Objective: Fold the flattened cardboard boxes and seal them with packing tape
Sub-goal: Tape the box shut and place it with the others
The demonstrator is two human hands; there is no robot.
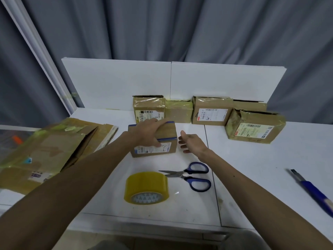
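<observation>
A small folded cardboard box (166, 134) with blue tape edges and a white label stands mid-table. My left hand (149, 130) grips its top, fingers curled over the far edge and thumb down on the front. Just right of the box, my right hand (191, 142) hovers with fingers straight, not touching it. A roll of yellowish packing tape (146, 186) lies on the table in front of the box. Blue-handled scissors (191, 175) lie beside the roll. A stack of flattened cardboard boxes (50, 152) lies at the left.
Several taped boxes stand along the white back panel (207, 80): one with a label (149, 109), a plain one (178, 111), another labelled (211, 110), and a crumpled one (254, 127). A blue utility knife (313, 192) lies at the right edge of the white table (252, 177).
</observation>
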